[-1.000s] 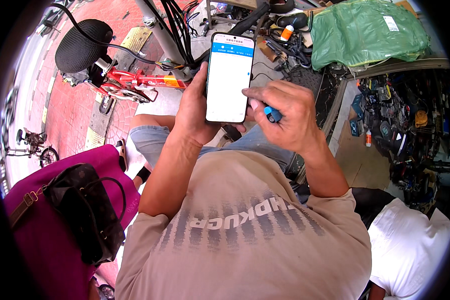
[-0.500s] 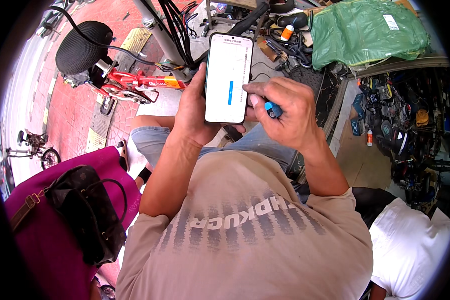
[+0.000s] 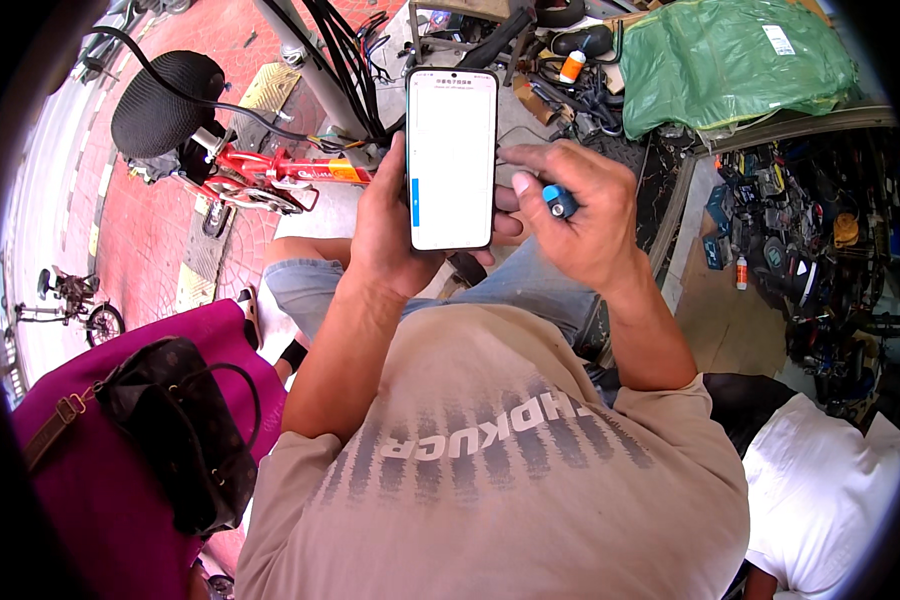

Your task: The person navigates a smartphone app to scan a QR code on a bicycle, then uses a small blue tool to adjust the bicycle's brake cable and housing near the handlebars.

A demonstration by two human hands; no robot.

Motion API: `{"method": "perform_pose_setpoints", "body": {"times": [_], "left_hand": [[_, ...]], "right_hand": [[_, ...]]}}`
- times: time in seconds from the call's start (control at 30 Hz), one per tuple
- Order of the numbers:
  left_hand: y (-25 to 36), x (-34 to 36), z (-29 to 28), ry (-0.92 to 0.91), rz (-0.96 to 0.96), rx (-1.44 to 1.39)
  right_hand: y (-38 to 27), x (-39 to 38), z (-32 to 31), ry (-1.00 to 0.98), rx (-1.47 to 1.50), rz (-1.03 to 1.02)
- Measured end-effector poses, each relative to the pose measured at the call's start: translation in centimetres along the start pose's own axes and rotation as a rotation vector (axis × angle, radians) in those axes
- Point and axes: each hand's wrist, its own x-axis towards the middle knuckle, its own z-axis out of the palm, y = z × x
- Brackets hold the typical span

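So there are two hands in this one, one phone, and one blue-ended tool. The left hand (image 3: 382, 225) has its grip closed round the phone (image 3: 453, 160), thumb along the left edge. Phone's upright in front of the chest, above the lap, screen facing up at the wearer: mostly white with one blue block low on the left side. The right hand (image 3: 588, 215) is curled round that one blue-ended tool (image 3: 560, 203), so its grip is narrow and full. Its index finger sits just beside the phone's right edge, off the glass. Can't tell if the lower fingers touch the phone.

Around that, I count two bikes clearly: one red bike (image 3: 290, 167) with one fat black saddle (image 3: 168, 103), and one small dark bike (image 3: 70, 297) further off to the left. One black handbag (image 3: 185, 435) lies on purple fabric (image 3: 65, 490). Two orange-and-white bottles: one up top (image 3: 572, 67), the other over right (image 3: 741, 273). One green-wrapped package (image 3: 735, 65) at upper right, and one white-shirted person (image 3: 820, 495) at lower right. The parts pile (image 3: 805, 250) is too jumbled to count.
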Motion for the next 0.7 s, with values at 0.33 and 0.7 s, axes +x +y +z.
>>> {"method": "perform_pose_setpoints", "body": {"times": [0.33, 0.7], "left_hand": [[-0.9, -0.9, 3.1, -0.018, 0.091, -0.033], [0.1, -1.4, 4.0, -0.150, 0.388, -0.349]], "right_hand": [[1.3, 0.7, -0.5, 0.160, 0.379, 0.391], [-0.3, 1.0, 0.0, 0.125, 0.394, 0.353]]}}
